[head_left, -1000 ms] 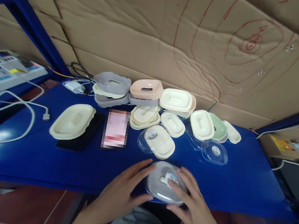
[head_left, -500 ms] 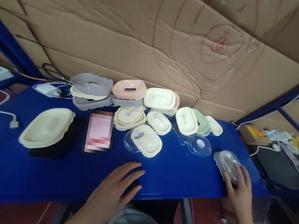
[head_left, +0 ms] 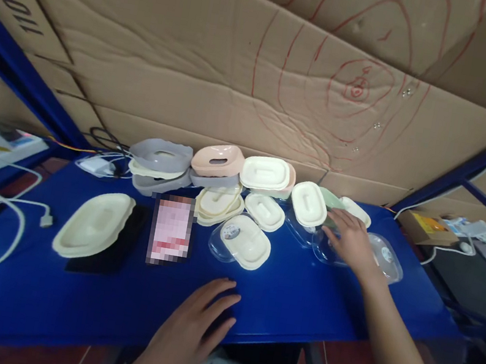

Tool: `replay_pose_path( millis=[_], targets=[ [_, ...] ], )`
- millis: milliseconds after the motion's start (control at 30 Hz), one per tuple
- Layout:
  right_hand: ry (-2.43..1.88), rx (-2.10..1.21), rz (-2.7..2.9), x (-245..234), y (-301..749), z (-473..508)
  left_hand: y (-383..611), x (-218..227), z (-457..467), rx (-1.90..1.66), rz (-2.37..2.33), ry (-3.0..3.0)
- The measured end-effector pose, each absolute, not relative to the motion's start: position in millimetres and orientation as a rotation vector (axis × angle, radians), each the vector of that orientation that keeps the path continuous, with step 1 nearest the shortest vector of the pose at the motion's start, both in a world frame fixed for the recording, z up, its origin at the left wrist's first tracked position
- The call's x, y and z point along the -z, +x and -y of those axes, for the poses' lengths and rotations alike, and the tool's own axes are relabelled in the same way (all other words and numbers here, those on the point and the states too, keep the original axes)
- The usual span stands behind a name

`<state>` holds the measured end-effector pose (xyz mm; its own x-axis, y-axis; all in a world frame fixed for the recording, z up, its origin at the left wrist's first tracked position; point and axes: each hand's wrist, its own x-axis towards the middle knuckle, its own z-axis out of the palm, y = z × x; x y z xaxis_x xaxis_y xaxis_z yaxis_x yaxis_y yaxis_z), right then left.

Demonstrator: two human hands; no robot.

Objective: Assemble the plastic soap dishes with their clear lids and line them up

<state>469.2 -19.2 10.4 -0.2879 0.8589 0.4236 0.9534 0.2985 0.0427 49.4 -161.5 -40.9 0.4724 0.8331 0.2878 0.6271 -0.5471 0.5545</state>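
Observation:
My right hand (head_left: 351, 242) reaches over the right part of the blue table, fingers stretched and apart. Its fingertips are at a light green dish (head_left: 330, 198); whether they touch it I cannot tell. Under the palm a clear plastic lid (head_left: 323, 245) is partly hidden. Beside the wrist lies another clear lid (head_left: 384, 260) with a round sticker. A cream oval tray (head_left: 309, 204) stands just left of the fingertips. My left hand (head_left: 201, 318) hovers or rests by the table's front edge, fingers spread and holding nothing. Nearest to it is a cream tray (head_left: 249, 243) overlapping a stickered clear lid (head_left: 219, 246).
Grey dishes (head_left: 161, 154), a pink dish (head_left: 217, 160) and cream trays (head_left: 265, 173) are stacked along the cardboard wall (head_left: 175, 59). A large cream dish (head_left: 93, 225) lies left, near a pixelated pink card (head_left: 171, 229). White cables (head_left: 13, 230) run along the left side.
My right hand has let go of the clear lid at the right and moved left and away from me to the green dish. The lid sits farther back. My left hand stays put.

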Motion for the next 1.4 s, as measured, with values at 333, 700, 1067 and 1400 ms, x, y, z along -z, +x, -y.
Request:
replay_pose_path(
  millis=[333,700,1067,1400],
  targets=[
    [-1.539,0.361,2.319,-12,486,1,48,45,158,-0.814,-1.233,2.363],
    [-1.566,0.611,1.661,-24,464,75,49,44,161,-0.781,-1.268,2.439],
    [-1.288,0.246,2.073,39,384,205,81,27,137,-0.544,-1.248,2.659],
    [-1.308,0.209,1.958,38,355,202,86,18,154,-0.735,-1.129,2.635]
  ],
)
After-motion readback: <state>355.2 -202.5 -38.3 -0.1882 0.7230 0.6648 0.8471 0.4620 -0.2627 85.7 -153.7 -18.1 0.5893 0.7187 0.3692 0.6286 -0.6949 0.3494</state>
